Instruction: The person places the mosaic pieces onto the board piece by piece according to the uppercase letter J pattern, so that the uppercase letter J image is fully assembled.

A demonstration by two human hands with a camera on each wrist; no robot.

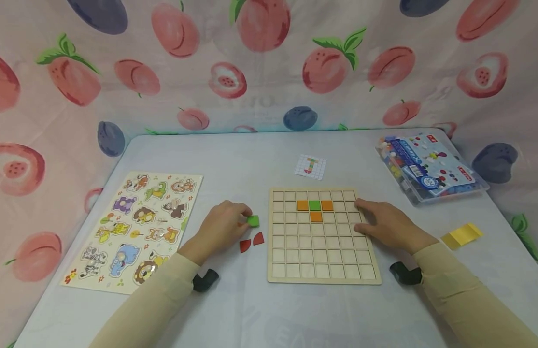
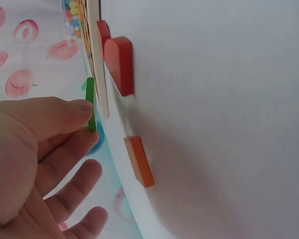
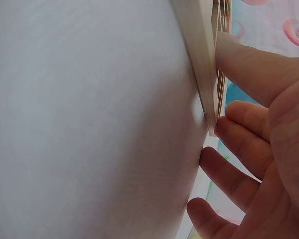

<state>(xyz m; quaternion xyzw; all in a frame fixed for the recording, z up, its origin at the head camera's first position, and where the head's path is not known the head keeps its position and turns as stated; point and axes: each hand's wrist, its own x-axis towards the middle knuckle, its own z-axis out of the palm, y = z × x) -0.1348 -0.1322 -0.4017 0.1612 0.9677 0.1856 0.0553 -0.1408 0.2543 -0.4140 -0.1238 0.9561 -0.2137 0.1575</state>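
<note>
Between thumb and forefinger, my left hand pinches a green square tile, held on edge above the table in the left wrist view. Two red quarter-round tiles lie just below that hand, and an orange tile lies under its fingers. To the right is a wooden grid board. Its second row carries a green tile between two orange tiles, with another orange tile under the green one. My right hand rests with spread fingers at the board's right edge, thumb on the rim.
A small pattern card lies behind the board. At back right sits a clear plastic case of colourful parts, with a folded yellow paper nearer me. An animal puzzle board covers the left side, partly under my left sleeve.
</note>
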